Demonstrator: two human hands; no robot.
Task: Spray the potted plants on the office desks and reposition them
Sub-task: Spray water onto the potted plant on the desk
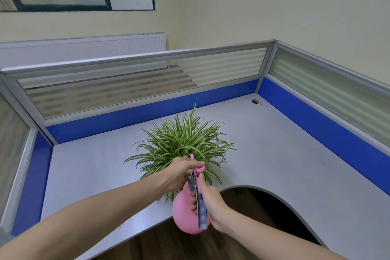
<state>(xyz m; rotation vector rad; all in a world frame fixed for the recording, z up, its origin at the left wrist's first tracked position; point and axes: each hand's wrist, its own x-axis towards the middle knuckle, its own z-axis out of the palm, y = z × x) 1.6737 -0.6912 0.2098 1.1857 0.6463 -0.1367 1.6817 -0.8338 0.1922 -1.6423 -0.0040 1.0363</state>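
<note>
Both hands grip the pink sprayer, right hand round its neck, left hand pinching the nozzle, beside the plant on the desk.

You had just the one view, worn on your head, and it looked forward and down from above the near edge of the desk. It sat close over your forearms. It faced the far corner where the blue partitions met, and the wide lens bowed their rails and took in the wall above.
</note>
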